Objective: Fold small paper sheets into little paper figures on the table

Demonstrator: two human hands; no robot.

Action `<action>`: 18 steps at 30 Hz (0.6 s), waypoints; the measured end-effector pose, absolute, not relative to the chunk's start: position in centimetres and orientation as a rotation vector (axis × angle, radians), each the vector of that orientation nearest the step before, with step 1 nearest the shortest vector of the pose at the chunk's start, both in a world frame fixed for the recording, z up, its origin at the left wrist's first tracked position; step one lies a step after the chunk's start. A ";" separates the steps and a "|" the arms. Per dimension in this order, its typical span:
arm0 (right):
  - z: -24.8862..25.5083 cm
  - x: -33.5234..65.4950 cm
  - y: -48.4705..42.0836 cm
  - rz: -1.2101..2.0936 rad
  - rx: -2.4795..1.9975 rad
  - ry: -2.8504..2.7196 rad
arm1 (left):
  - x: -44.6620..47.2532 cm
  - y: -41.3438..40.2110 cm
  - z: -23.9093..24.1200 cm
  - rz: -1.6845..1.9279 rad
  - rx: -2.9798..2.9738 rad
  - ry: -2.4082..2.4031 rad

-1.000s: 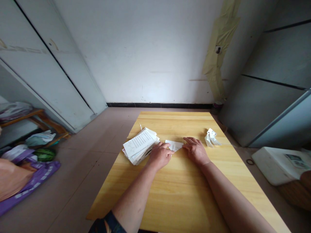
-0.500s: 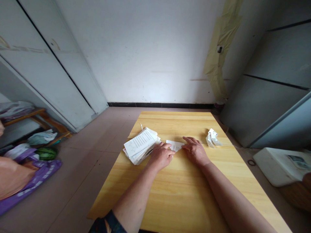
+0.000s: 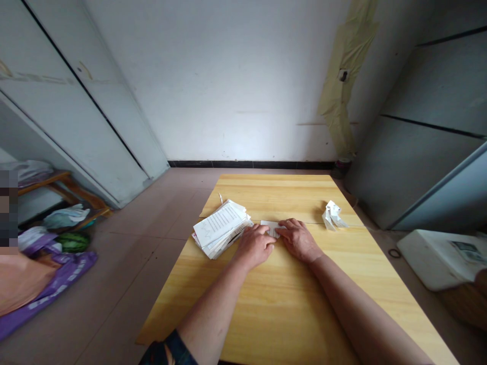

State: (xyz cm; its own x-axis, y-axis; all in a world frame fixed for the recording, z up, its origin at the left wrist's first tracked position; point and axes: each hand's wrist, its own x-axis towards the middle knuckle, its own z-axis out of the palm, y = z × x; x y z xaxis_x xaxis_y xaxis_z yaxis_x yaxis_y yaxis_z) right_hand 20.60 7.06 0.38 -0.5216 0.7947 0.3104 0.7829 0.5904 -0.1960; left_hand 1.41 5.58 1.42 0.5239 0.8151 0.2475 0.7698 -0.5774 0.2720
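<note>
A small folded white paper (image 3: 270,226) lies on the yellow wooden table (image 3: 281,304), mostly covered by both hands. My left hand (image 3: 255,245) rests on its left part with the fingers curled down on it. My right hand (image 3: 298,238) lies on its right part, fingers pressed flat against the sheet. Just left of my left hand sits a fanned stack of printed papers (image 3: 219,227). A crumpled or folded white paper piece (image 3: 333,215) lies apart, to the right of my right hand.
A white box (image 3: 437,257) stands on the floor at the right. At the left, bags, a watermelon (image 3: 73,241) and a low wooden shelf (image 3: 57,185) sit beside part of another person (image 3: 8,208). Grey cabinet doors flank the white wall.
My right hand has slid left over the small paper, so less of the sheet shows. My left hand has stayed in place.
</note>
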 end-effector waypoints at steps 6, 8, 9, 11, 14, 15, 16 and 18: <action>0.4 21.3 7.7 0.058 -1.500 -2.306 | 1.6 5.3 1.7 0.528 2.650 1.375; 0.4 21.4 7.8 0.068 -1.599 -2.224 | 1.7 5.2 1.8 0.528 2.657 1.360; 0.4 21.4 7.7 0.071 -1.636 -2.208 | 1.8 5.2 1.8 0.534 2.659 1.351; 0.5 21.3 7.6 0.082 -1.676 -2.218 | 1.9 5.2 1.7 0.556 2.661 1.330; 0.9 20.9 7.5 0.113 -1.708 -2.246 | 2.0 5.4 1.3 0.615 2.646 1.309; 1.1 20.7 7.5 0.123 -1.725 -2.252 | 2.1 5.5 1.1 0.640 2.633 1.308; 1.3 20.5 7.6 0.133 -1.747 -2.257 | 2.1 5.6 0.9 0.667 2.618 1.311; 1.8 20.3 7.9 0.161 -1.795 -2.266 | 2.3 5.8 0.5 0.715 2.593 1.318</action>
